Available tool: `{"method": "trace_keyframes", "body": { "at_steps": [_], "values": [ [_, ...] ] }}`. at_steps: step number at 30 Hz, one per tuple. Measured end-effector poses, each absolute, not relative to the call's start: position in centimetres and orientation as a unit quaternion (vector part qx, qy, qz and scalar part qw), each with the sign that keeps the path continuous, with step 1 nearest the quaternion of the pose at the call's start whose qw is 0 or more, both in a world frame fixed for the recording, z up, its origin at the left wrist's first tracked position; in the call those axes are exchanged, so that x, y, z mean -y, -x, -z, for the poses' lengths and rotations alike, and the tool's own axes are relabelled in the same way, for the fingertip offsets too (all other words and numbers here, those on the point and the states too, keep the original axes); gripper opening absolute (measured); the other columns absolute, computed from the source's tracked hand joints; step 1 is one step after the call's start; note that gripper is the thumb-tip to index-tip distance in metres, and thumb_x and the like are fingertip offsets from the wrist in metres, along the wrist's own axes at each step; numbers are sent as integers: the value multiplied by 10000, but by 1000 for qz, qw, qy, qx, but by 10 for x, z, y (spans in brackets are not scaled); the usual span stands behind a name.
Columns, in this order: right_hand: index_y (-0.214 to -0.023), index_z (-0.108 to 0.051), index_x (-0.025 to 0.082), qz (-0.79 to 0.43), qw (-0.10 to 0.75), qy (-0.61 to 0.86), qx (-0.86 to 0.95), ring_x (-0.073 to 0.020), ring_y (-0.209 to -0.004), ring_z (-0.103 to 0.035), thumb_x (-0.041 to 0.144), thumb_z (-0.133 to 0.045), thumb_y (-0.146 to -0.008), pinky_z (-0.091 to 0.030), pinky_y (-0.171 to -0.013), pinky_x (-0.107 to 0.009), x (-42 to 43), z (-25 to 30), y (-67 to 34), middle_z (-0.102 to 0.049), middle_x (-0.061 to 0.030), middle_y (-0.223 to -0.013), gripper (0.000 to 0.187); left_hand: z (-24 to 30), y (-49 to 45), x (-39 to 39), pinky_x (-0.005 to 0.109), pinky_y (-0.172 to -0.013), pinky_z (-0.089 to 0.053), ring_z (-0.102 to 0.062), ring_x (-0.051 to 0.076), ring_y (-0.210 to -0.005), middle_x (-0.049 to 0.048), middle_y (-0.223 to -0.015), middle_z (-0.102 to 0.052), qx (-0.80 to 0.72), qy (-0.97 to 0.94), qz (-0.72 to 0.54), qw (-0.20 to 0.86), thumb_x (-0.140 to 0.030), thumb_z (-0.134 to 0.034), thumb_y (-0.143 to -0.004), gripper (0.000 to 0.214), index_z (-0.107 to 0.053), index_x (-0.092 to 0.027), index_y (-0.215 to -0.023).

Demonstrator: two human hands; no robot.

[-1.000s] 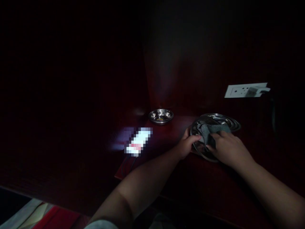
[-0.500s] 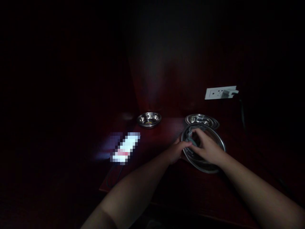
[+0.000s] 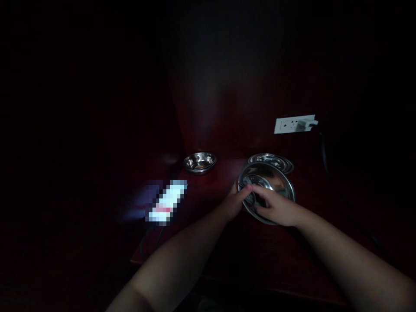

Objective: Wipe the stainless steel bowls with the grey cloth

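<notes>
A shiny steel bowl (image 3: 282, 183) is held tilted above the table, its inside facing up toward me. My left hand (image 3: 235, 203) grips its left rim, thumb over the edge and the other fingers hidden behind. Inside the bowl, my right hand (image 3: 277, 209) is closed with curled fingers on a dark patterned cloth (image 3: 249, 197) bunched against the left inner wall. The dim light blurs the cloth's details.
Two or so nested steel bowls (image 3: 199, 163) stand at the back left. Stacked steel dishes (image 3: 287, 164) lie behind the held bowl. A lit, pixelated phone-like screen (image 3: 169, 201) is on the left of the dark red table (image 3: 214, 182). A wall socket (image 3: 294, 124) holds a plug and cord.
My right hand and the cloth have moved down and left along the bowl's inner wall. More of the bowl's inside shows. The whole view has shifted slightly.
</notes>
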State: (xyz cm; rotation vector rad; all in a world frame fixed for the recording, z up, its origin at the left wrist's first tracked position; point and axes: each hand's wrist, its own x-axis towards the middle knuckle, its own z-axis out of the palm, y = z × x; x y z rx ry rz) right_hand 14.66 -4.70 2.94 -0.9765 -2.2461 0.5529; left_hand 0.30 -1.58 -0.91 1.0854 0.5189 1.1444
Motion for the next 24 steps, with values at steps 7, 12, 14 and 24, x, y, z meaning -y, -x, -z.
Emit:
{"method": "trace_keyframes", "body": {
  "at_steps": [7,12,14,24],
  "values": [
    [-783,-568,206,-229,192,410,862,-162,-686,-548,103,-475,-647,-441,-657,-293,43,-26,-159,-595,-1,-742,195,5,1,13,367,-961,-382,-547,229,-1081,68,-1144,-610,-217,-491,-533,655,-412,-622,-751,511,-514,-206,-1206],
    [-756,-570,226,-158,181,453,858,-187,-731,-551,104,-481,-632,-433,-693,-320,40,-22,-162,-604,-17,-777,195,2,-1,14,364,-980,-364,-524,235,-1106,65,-1152,-598,-228,-509,-535,635,-371,-609,-740,536,-495,-195,-1233],
    [-744,-569,230,-176,177,448,858,-186,-721,-558,110,-481,-634,-439,-697,-320,40,-21,-161,-607,-10,-764,185,4,-2,13,363,-981,-362,-524,232,-1099,65,-1139,-601,-228,-516,-538,627,-357,-598,-743,527,-496,-191,-1232],
    [-946,-606,223,-280,308,391,821,-231,-864,-585,262,-531,-739,-469,-791,-363,46,-26,-143,-633,-22,-834,223,8,-5,11,406,-1012,-337,-487,273,-1160,71,-1158,-601,-208,-527,-523,637,-466,-606,-748,537,-521,-197,-1205]
  ]
}}
